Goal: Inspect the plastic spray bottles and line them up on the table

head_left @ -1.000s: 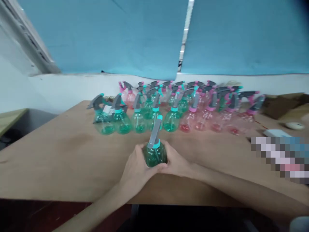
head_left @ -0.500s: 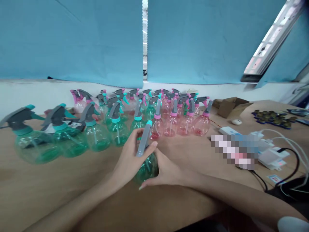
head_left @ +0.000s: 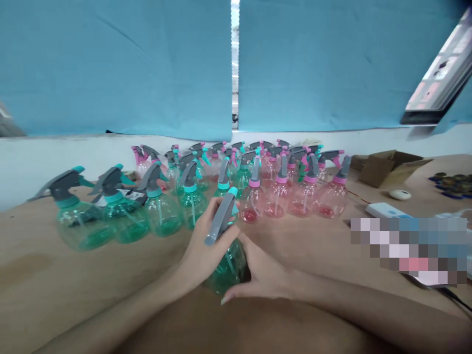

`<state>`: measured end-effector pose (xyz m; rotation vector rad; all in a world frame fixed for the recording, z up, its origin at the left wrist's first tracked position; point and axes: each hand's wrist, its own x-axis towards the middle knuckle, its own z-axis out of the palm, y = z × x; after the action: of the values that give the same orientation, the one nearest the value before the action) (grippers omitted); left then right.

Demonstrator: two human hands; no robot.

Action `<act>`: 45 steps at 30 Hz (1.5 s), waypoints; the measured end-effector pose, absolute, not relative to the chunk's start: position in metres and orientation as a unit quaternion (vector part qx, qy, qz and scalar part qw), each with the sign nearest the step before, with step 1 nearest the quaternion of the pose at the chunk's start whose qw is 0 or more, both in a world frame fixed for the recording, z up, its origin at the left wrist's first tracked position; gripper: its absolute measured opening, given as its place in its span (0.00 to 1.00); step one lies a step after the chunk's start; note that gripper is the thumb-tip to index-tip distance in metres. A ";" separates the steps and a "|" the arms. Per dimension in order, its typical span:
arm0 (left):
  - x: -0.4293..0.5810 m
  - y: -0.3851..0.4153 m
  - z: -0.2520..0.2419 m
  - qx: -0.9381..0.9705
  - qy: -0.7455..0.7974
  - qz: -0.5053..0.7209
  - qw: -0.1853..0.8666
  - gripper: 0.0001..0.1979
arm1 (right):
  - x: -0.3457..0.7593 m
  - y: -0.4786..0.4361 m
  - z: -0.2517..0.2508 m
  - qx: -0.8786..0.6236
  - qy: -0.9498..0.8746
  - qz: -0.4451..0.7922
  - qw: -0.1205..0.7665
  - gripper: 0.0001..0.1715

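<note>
Just in front of me is a round, see-through green spray bottle (head_left: pixel 229 269) with a grey trigger head and a turquoise nozzle. My left hand (head_left: pixel 206 241) is closed around its neck, below the spray head. Against the bottle's right side, my right hand (head_left: pixel 258 273) curves round the body, its thumb stretched along the near side. The far fingers of both hands are partly hidden. Right behind the hands stand another green spray bottle (head_left: pixel 193 209) and a pink spray bottle (head_left: pixel 251 209), both upright.
A row of green spray bottles (head_left: pixel 127 223) runs off to the left; several pink ones (head_left: pixel 303 201) stand to the right, with more behind. Further right are an open cardboard box (head_left: pixel 383 169), a white mouse (head_left: pixel 400 194), a white power strip (head_left: pixel 385 210) and a blurred-out patch.
The view has swung left, so the table's things sit further right. The held bottle's spray head has turned, its nozzle now pointing more to the right. Both hands keep their hold.
</note>
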<state>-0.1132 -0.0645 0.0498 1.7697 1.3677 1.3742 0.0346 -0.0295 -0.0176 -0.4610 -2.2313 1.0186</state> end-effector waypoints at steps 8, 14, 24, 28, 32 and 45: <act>-0.118 -0.062 0.056 0.675 0.527 0.473 0.209 0.14 | 0.060 -0.005 -0.023 -0.188 -0.900 0.300 0.252 0.54; -0.126 -0.057 0.062 0.670 0.533 0.470 0.215 0.07 | 0.067 0.007 -0.028 -0.223 -0.907 0.269 0.234 0.49; -0.127 -0.056 0.063 0.676 0.533 0.452 0.232 0.09 | 0.066 0.008 -0.030 -0.217 -0.916 0.258 0.219 0.46; -0.126 -0.056 0.065 0.670 0.544 0.460 0.211 0.02 | 0.066 0.008 -0.030 -0.219 -0.919 0.248 0.214 0.46; -0.126 -0.058 0.071 0.683 0.545 0.452 0.180 0.02 | 0.065 0.007 -0.027 -0.217 -0.926 0.231 0.203 0.46; -0.130 -0.058 0.054 0.658 0.564 0.458 0.198 0.10 | 0.065 0.010 -0.031 -0.214 -0.930 0.223 0.201 0.46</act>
<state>-0.1298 -0.0579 0.0540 1.8398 1.5780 1.2824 0.0648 0.0098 -0.0311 -0.5993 -2.5978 0.6219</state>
